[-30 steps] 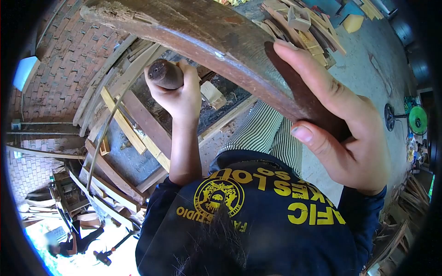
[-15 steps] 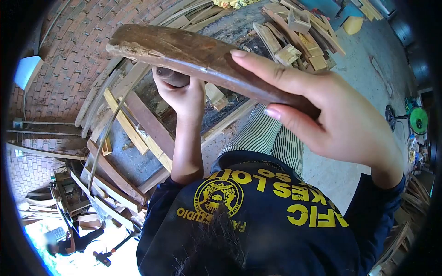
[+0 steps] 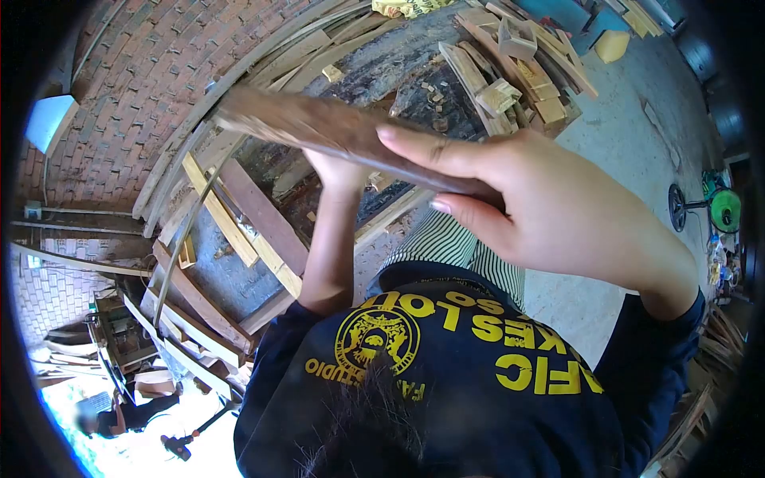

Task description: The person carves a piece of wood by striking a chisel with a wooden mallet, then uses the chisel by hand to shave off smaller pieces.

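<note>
A long, worn brown wooden piece (image 3: 319, 126) with a rough, pale-edged far end slants across the view, blurred by motion. Its near end lies in my right hand (image 3: 550, 195), closed around it with the index finger along the upper face and the thumb below. Behind the piece is my left hand (image 3: 339, 169), raised, with its fingers mostly hidden. The dark rounded thing it gripped a moment ago is out of sight now, and whether it joins the wooden piece I cannot tell.
Planks and offcuts (image 3: 530, 76) lie on the concrete floor (image 3: 637, 119) ahead. More boards (image 3: 263, 207) lean at the left beside a brick wall (image 3: 159, 88). A green fan (image 3: 723, 209) stands at the far right. Another person (image 3: 119, 414) shows at the lower left.
The wooden piece has moved down at its far end and shifted a little, now covering the left hand's fingers. My right hand has moved left with it.
</note>
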